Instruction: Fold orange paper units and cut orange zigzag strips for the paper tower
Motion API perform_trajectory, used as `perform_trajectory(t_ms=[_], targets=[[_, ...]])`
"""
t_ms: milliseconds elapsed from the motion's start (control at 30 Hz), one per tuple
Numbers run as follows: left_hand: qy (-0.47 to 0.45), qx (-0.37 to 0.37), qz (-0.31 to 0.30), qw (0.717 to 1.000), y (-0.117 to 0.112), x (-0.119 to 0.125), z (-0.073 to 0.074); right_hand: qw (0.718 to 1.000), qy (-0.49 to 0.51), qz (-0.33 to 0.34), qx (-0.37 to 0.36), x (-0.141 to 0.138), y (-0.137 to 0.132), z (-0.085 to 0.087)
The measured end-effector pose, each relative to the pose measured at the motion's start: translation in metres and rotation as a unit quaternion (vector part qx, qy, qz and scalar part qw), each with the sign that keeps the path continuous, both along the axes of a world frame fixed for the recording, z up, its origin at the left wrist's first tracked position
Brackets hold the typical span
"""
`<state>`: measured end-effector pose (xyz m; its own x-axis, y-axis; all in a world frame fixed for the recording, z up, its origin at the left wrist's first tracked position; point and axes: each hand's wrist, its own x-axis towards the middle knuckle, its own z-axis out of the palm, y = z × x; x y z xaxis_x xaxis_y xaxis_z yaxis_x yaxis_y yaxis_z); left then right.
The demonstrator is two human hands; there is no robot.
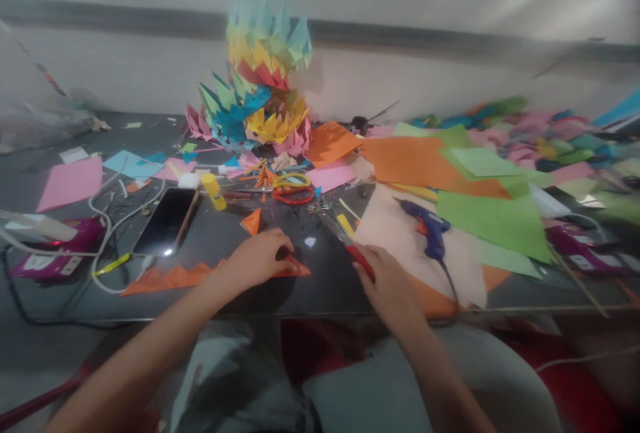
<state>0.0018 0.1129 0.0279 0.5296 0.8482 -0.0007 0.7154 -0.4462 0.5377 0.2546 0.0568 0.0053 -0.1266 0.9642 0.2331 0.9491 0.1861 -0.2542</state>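
Observation:
My left hand [263, 256] is closed, its fingertips at the right end of a strip of folded orange paper [170, 277]. The strip has a row of pointed peaks and lies along the table's near edge; my wrist covers its middle. My right hand [393, 283] is wrapped round the red handle of a knife [363, 263]. Its thin blade points forward and left, over small scraps. A small folded orange paper triangle [251, 221] lies just beyond my left hand. To the right of the knife, a blue hot glue gun [427, 229] rests on a pale sheet [385, 219].
A phone [167, 223], a white cable [117, 219] and a yellow glue stick [214, 191] lie left. Scissors [293, 187] sit mid-table before a colourful folded-paper model [255, 113]. Orange sheets [410, 163] and green sheets [493, 219] cover the right, beside a purple device [580, 246].

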Motion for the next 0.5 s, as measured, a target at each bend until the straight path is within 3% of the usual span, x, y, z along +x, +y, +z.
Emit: perform_trajectory(t_ms=[233, 500], targets=[[0.109, -0.026, -0.006, 0.994, 0.014, 0.01, 0.007, 1.0, 0.023, 0.003, 0.009, -0.001, 0.003, -0.001], [0.112, -0.085, 0.007, 0.99, 0.009, 0.013, 0.017, 1.0, 0.025, -0.014, -0.009, -0.003, 0.005, 0.001]])
